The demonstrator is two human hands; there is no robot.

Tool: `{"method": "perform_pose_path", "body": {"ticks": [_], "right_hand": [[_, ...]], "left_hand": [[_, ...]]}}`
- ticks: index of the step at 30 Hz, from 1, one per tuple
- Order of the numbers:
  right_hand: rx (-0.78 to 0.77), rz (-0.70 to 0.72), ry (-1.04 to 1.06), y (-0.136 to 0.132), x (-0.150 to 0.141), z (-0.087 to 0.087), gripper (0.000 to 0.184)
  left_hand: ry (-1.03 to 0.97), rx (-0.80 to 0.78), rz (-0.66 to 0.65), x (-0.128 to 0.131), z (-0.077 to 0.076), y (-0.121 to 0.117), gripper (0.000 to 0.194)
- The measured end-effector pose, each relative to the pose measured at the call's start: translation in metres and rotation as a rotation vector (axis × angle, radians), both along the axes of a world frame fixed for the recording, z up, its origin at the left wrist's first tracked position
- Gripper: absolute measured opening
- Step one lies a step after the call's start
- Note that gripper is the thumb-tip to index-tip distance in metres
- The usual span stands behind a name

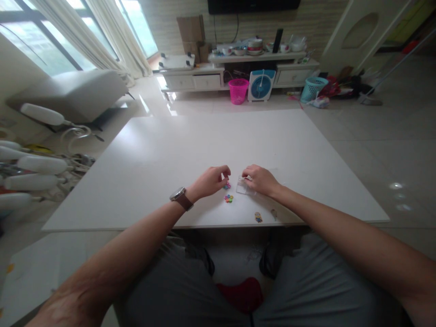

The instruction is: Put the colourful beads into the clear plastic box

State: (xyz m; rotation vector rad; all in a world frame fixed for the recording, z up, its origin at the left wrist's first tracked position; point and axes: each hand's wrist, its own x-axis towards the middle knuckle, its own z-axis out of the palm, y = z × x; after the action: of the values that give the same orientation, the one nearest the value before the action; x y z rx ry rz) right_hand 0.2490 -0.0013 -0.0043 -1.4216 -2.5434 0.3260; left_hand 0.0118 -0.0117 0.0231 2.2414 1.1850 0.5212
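My left hand [211,180], with a watch on its wrist, is curled in a pinch over a small pink and blue flower-shaped charm [226,185] on the white table [153,154]. My right hand [259,179] is closed on a small clear plastic piece [244,190] that lies on the table. A second multicoloured flower charm [228,198] lies just in front of both hands. Nearer the table's front edge lie a small yellow and blue charm [258,217] and a tiny dark piece [274,213].
A grey sofa [73,93] and several white handheld devices [32,163] are at the left. At the far wall stand a low white TV cabinet [238,68], a pink basket [238,90], a blue fan [261,85] and a teal basket [312,88]. A red object [242,294] lies on the floor between my knees.
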Motion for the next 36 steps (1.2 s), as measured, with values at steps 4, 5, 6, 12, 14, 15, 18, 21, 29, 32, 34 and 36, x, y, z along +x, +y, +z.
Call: {"method": "perform_pose_path", "body": {"ticks": [4,5,6,12,14,15,18,21,29,32,34,36], "right_hand": [[0.025,0.014,0.007,0.001,0.001,0.001,0.014],[0.027,0.018,0.009,0.002,0.001,0.001,0.014],[0.028,0.024,0.012,0.002,0.002,0.001,0.014],[-0.032,0.149,0.053,0.001,0.002,-0.004,0.019],[-0.052,0.165,0.075,0.001,0.002,-0.007,0.017],[-0.057,0.167,0.083,0.002,0.001,-0.009,0.016],[-0.068,0.172,0.105,0.003,0.001,-0.014,0.013],[-0.075,0.17,0.126,0.004,0.0,-0.017,0.01],[-0.057,0.19,0.132,0.001,-0.001,-0.016,0.012],[-0.038,0.208,0.107,0.0,-0.002,-0.013,0.012],[-0.02,0.192,0.107,0.0,-0.002,-0.01,0.013],[0.001,0.158,0.12,0.0,-0.001,-0.007,0.013]], "left_hand": [[0.001,0.006,-0.003,0.0,-0.001,0.0,0.014],[0.0,0.008,-0.004,0.0,-0.001,0.0,0.014],[0.0,0.01,-0.004,0.0,-0.001,0.0,0.014],[-0.013,0.012,-0.006,0.0,-0.003,0.0,0.013],[-0.012,0.012,-0.008,0.0,-0.003,0.0,0.013],[-0.01,0.013,-0.007,0.0,-0.002,0.0,0.013],[-0.005,0.016,-0.007,0.0,-0.002,0.0,0.013],[0.002,0.017,-0.009,0.0,-0.001,0.0,0.012],[0.004,0.015,-0.013,0.001,-0.001,-0.001,0.013],[0.01,0.02,-0.006,0.0,0.001,0.0,0.014],[0.009,0.035,0.016,-0.004,0.004,0.003,0.014],[0.002,0.042,0.061,-0.011,0.007,0.009,0.014]]}}
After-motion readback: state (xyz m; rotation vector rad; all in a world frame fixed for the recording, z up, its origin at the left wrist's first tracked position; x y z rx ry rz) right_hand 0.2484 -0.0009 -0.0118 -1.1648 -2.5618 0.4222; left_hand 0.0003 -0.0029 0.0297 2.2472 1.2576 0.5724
